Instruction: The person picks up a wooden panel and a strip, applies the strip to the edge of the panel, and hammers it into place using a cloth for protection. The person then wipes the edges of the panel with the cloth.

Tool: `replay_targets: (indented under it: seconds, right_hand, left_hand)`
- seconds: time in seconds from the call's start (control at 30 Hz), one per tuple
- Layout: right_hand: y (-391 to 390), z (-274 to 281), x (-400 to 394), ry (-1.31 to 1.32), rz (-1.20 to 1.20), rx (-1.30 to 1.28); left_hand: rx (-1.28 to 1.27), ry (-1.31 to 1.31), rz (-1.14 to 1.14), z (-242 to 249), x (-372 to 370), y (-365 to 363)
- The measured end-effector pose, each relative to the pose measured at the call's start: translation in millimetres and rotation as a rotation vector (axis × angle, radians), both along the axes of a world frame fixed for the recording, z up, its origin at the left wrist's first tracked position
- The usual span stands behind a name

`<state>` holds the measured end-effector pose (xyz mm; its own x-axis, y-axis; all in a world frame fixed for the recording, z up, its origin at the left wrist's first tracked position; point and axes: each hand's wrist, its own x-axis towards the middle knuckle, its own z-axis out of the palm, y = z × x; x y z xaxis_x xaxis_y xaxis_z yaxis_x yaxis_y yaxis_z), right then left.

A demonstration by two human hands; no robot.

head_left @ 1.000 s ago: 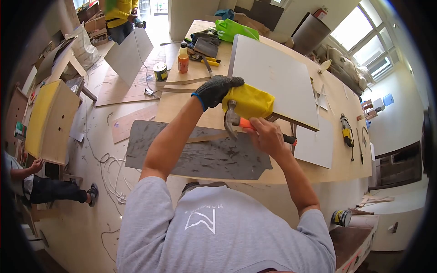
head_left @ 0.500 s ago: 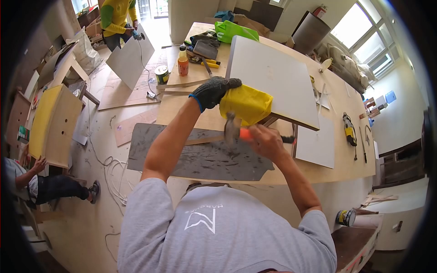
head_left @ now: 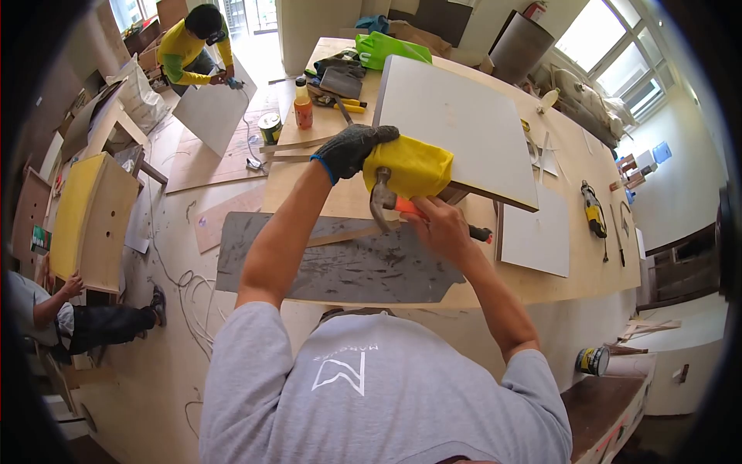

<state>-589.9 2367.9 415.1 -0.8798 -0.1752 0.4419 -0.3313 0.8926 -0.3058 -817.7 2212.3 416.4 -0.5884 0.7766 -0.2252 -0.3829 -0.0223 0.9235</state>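
Observation:
My right hand (head_left: 444,231) grips a claw hammer (head_left: 381,198) by its orange and black handle. The hammer's face meets the front of a yellow cloth (head_left: 421,168) draped over the near edge of a white panel (head_left: 456,116). My left hand (head_left: 353,152), in a dark glove with a blue cuff, closes over the cloth's upper left corner at the panel's edge; its fingertips are partly hidden. The panel lies raised above the wooden table (head_left: 309,189), on supports mostly hidden beneath it. In front lies a stained grey sheet (head_left: 332,267).
Behind my left hand stand an orange bottle (head_left: 303,114) and a can (head_left: 270,127). A yellow-black power tool (head_left: 593,213) lies at the right. One co-worker (head_left: 189,50) handles a board (head_left: 212,108) at far left; another person's hand (head_left: 73,284) touches a yellow-topped wooden piece (head_left: 77,209).
The hammer head, blurred before, has moved left and up against the yellow cloth. My left hand keeps its hold. The camera view has shifted slightly, and the far co-worker's head has come into view.

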Motion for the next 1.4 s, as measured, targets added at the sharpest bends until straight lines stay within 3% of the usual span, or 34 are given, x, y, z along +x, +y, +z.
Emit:
replay_targets:
  seconds: [0.1,0.2,0.3,0.4,0.5,0.6,0.7,0.8,0.83,0.93,1.07,1.4]
  right_hand:
    - [3,-1,-2,0.026,0.119,0.101]
    - [12,-9,0,0.025,-0.086,-0.024]
    - [30,-5,19,0.012,0.033,0.126]
    - [39,-9,24,0.002,-0.145,-0.027]
    - [47,-6,36,0.007,0.034,0.098]
    - [50,-17,31,0.079,-0.122,-0.149]
    - [57,-14,45,0.064,0.030,0.041]
    - [62,-22,40,0.085,-0.116,-0.151]
    - [64,-20,43,0.056,-0.147,-0.102]
    - [71,-22,50,0.077,0.023,0.025]
    - [74,-27,48,0.036,-0.143,-0.097]
    - [59,-24,30,0.039,-0.044,-0.085]
  left_hand:
    - [0.032,0.000,0.011,2,2,-1]
    - [0.030,-0.020,0.004,4,4,-1]
    - [0.035,0.024,0.039,11,9,-2]
    - [0.011,0.020,0.012,10,7,-1]
    - [-0.002,0.017,0.024,19,13,-4]
    - [-0.030,0.014,0.032,13,7,0]
    - [-0.030,0.028,0.004,18,9,-3]
    - [-0.021,0.017,0.025,12,7,1]
    - [-0.030,0.013,0.012,12,7,1]
    - [-0.068,0.019,-0.005,22,10,-3]
    - [-0.035,0.006,-0.008,14,8,2]
    - [-0.035,0.022,-0.023,21,10,-2]
